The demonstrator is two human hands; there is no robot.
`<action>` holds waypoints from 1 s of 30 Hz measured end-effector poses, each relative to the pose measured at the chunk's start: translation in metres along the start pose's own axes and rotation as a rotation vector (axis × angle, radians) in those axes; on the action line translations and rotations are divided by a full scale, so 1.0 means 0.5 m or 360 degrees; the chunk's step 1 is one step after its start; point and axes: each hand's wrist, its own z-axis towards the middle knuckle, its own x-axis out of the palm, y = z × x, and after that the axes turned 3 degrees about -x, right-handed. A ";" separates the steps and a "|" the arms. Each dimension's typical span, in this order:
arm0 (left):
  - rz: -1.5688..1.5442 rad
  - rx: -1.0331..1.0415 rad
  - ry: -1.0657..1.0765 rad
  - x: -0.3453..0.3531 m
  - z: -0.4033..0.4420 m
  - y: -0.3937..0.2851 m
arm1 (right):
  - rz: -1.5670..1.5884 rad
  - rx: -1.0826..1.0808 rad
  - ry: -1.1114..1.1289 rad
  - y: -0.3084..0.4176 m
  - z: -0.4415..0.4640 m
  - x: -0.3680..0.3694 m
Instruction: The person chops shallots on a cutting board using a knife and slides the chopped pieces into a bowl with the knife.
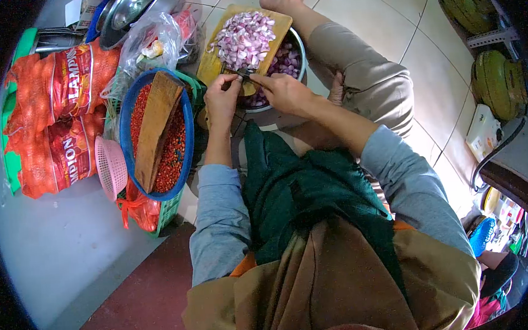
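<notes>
A wooden cutting board [281, 22] lies tilted across the rim of a metal basin [300, 43], with a pile of chopped shallots [244, 39] on it. More purple-white pieces [287, 62] show inside the basin. At the board's near edge, my right hand [284, 92] is closed around a small dark knife [244, 74], its fingers wrapped at the handle. My left hand [223, 95] meets the knife from the other side, fingers pinched together by the blade; whether a small piece is between them is hidden.
To the left, a blue basin [190, 133] holds red chillies under a wooden block [158, 132]. Beyond are a pink basket [110, 164], red net sacks [71, 79], a plastic bag [150, 42] and metal bowls [127, 11]. Green stone mortars [495, 84] stand at right.
</notes>
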 end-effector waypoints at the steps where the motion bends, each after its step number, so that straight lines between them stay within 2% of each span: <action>1: -0.0013 -0.0043 0.0005 0.003 0.002 0.007 | 0.0036 -0.0005 -0.0039 0.007 0.001 -0.008; 7: 0.0102 0.0012 -0.0045 0.002 -0.004 -0.013 | -0.0161 -0.0010 0.0095 0.019 -0.017 -0.026; 16: 0.0110 -0.0007 -0.0012 -0.007 -0.017 -0.042 | -0.0086 -0.0040 -0.0051 -0.009 0.027 0.049; 22: 0.0079 0.0088 -0.0076 0.002 -0.004 -0.008 | -0.0290 0.0158 0.0209 0.038 -0.040 -0.045; 26: -0.0016 -0.0097 -0.0014 0.002 -0.010 -0.017 | -0.0213 0.0018 0.0086 0.034 -0.036 -0.043; 30: 0.0058 -0.0009 -0.0057 0.001 -0.008 -0.006 | -0.0118 -0.0010 0.0081 0.034 -0.017 -0.021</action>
